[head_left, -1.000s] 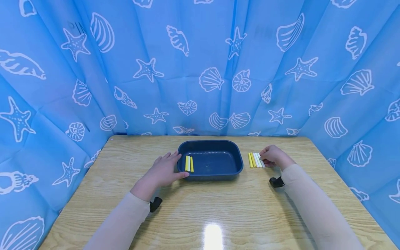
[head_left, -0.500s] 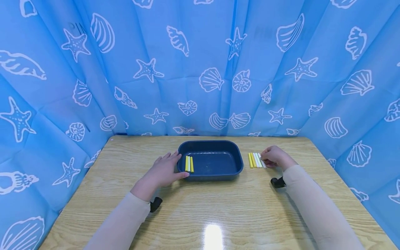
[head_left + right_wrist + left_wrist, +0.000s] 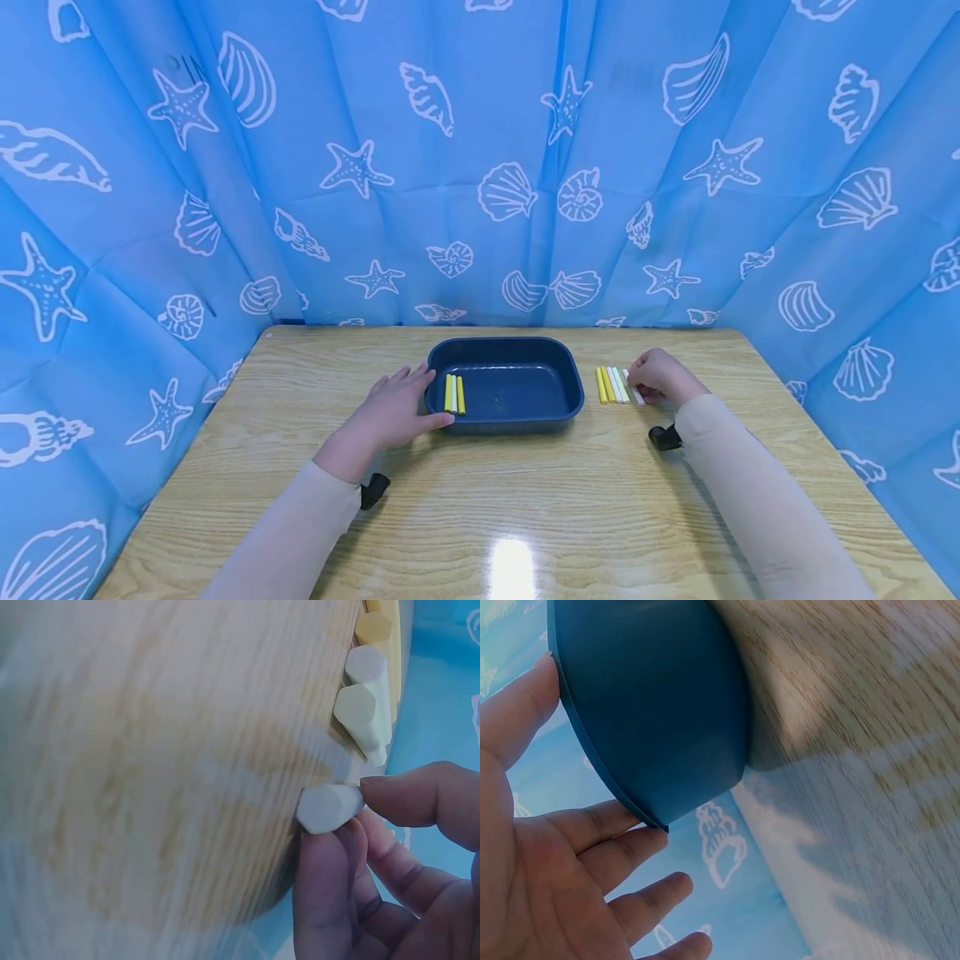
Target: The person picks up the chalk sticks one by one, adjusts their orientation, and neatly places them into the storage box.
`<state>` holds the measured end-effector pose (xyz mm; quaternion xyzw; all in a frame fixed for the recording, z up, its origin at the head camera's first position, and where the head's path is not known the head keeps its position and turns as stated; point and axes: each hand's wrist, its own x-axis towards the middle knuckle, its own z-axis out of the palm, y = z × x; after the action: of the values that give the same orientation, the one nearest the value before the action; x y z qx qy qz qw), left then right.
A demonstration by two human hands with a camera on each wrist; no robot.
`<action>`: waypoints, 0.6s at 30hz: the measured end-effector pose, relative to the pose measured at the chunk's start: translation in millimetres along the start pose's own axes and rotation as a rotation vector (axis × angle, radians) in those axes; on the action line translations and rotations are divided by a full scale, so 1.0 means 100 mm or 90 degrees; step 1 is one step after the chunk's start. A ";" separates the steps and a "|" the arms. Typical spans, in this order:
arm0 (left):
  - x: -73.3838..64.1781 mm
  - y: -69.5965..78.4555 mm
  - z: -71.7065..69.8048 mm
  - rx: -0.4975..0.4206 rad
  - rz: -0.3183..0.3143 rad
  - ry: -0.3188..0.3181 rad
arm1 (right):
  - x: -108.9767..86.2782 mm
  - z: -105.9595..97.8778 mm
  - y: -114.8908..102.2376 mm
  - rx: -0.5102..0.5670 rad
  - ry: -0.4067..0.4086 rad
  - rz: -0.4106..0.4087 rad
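White stick [image 3: 321, 810] in a fingertip pinch, right of centre in the head view. Because the hold took in only a little of its smooth, faceted surface, the stick could have twisted or slipped. It lay just beside the row of four sticks [image 3: 612, 385], so a sideways brush might have scattered their order. At the centre of the frame, the blue tray [image 3: 517, 428] held three sticks [image 3: 453, 395] at its left end; an uneven push on its rim might have slid it and set them rolling.

The right hand [image 3: 662, 377] bent over the white stick, gripping it between thumb and finger, its forearm rising from the lower right. The left hand [image 3: 393, 408] lay with fingers extended and spread, thumb and fingertips touching the tray's left rim, its forearm entering from the lower left.
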<state>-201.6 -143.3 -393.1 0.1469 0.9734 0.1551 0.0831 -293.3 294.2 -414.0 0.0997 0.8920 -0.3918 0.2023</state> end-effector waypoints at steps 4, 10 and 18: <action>0.00 0.00 0.00 -0.002 0.000 0.000 | 0.01 0.00 0.01 -0.009 -0.004 -0.004; 0.00 0.00 0.00 -0.002 0.001 0.002 | 0.03 0.00 0.01 -0.014 -0.009 0.006; 0.02 -0.01 0.03 0.001 -0.002 0.009 | -0.04 -0.04 0.02 0.012 -0.022 0.010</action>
<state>-202.8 -143.2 -396.2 0.1444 0.9742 0.1556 0.0763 -289.8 298.2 -410.6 0.1021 0.8840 -0.3998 0.2198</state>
